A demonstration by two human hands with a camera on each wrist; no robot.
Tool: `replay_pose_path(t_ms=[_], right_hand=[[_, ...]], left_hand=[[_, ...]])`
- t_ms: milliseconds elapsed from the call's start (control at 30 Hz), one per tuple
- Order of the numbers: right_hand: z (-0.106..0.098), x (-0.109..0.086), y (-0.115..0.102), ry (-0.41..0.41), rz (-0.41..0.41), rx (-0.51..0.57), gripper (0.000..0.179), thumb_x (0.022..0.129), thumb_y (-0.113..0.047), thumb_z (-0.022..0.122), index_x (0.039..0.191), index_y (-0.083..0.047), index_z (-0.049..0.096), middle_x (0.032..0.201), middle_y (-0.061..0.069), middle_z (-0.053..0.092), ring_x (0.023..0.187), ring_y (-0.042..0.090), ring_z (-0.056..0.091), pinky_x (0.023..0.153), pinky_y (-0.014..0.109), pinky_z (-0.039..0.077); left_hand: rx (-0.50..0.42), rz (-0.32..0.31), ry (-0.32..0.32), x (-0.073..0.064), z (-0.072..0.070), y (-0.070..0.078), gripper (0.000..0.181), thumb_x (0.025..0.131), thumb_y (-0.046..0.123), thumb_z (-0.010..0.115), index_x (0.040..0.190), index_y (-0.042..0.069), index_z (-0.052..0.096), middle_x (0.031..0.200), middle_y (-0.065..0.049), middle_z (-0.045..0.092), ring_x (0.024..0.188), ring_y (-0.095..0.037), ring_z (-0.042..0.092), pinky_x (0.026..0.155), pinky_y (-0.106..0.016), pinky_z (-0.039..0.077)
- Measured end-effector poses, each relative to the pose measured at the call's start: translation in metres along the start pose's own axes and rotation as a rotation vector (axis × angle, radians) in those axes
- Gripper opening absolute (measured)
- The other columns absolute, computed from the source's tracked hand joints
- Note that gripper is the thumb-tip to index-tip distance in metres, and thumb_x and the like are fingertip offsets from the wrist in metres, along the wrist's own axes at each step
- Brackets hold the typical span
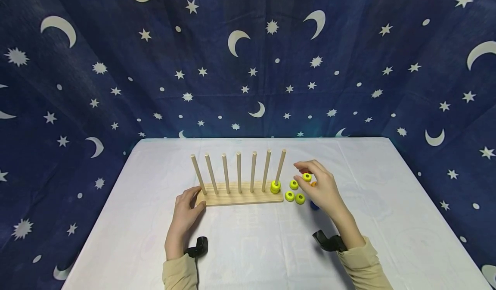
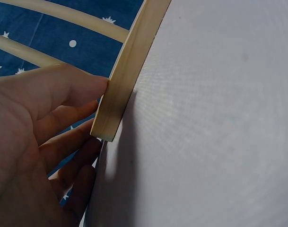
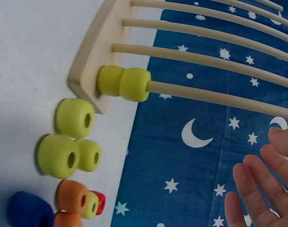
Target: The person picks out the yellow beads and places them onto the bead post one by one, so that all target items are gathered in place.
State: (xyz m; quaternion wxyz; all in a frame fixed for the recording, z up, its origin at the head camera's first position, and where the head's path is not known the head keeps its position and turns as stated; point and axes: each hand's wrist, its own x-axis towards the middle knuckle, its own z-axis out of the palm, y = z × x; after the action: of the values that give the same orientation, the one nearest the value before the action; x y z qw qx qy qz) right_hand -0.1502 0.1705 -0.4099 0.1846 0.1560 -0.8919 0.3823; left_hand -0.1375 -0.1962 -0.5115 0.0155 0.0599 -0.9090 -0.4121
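A wooden peg stand point(image 1: 240, 198) with a row of upright dowels stands on the table. My left hand point(image 1: 185, 212) grips its left end, thumb at the front corner and fingers round the back. Two yellow beads point(image 3: 122, 82) are stacked at the foot of the rightmost dowel. My right hand point(image 1: 321, 188) hovers over loose beads right of the stand, its thumb and fingers apart with nothing between them. Below it lie several yellow beads point(image 3: 58, 155), orange beads point(image 3: 72, 196), a red bead point(image 3: 100, 202) and a dark blue bead point(image 3: 29, 210), partly hidden by the hand in the head view.
A white cloth covers the table point(image 1: 248, 247). Behind and beside it hangs a dark blue curtain point(image 1: 217, 35) with moons and stars. Black wrist mounts point(image 1: 329, 241) sit on both forearms, near the beige sleeves point(image 1: 366, 264).
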Motion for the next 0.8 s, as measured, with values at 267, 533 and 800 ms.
replay_pose_path(t_ms=[267, 533, 800], right_hand=[[0.003, -0.008, 0.010, -0.018, 0.023, -0.022, 0.033, 0.082, -0.009, 0.074, 0.113, -0.013, 0.066, 0.103, 0.003, 0.067, 0.095, 0.016, 0.063, 0.073, 0.026, 0.052], [0.008, -0.016, 0.022, -0.049, 0.076, -0.026, 0.031, 0.082, -0.007, 0.072, 0.112, -0.012, 0.066, 0.102, 0.003, 0.066, 0.094, 0.020, 0.062, 0.079, 0.036, 0.055], [0.011, -0.024, 0.034, -0.112, 0.097, -0.051, 0.029, 0.083, -0.008, 0.072, 0.111, -0.010, 0.065, 0.101, 0.008, 0.068, 0.091, 0.022, 0.063, 0.082, 0.044, 0.055]], left_hand=[[-0.005, 0.004, 0.016, 0.001, 0.001, -0.001, 0.052, 0.084, 0.014, 0.064, 0.135, 0.006, 0.053, 0.142, -0.016, 0.049, 0.132, -0.035, 0.036, 0.111, -0.056, 0.029], [-0.007, -0.011, -0.003, 0.001, 0.000, -0.001, 0.053, 0.085, 0.015, 0.064, 0.136, 0.006, 0.052, 0.144, -0.015, 0.047, 0.133, -0.034, 0.034, 0.112, -0.055, 0.028], [-0.002, 0.005, -0.003, 0.000, 0.000, -0.001, 0.052, 0.087, 0.013, 0.064, 0.136, 0.006, 0.052, 0.144, -0.016, 0.048, 0.132, -0.035, 0.035, 0.111, -0.056, 0.029]])
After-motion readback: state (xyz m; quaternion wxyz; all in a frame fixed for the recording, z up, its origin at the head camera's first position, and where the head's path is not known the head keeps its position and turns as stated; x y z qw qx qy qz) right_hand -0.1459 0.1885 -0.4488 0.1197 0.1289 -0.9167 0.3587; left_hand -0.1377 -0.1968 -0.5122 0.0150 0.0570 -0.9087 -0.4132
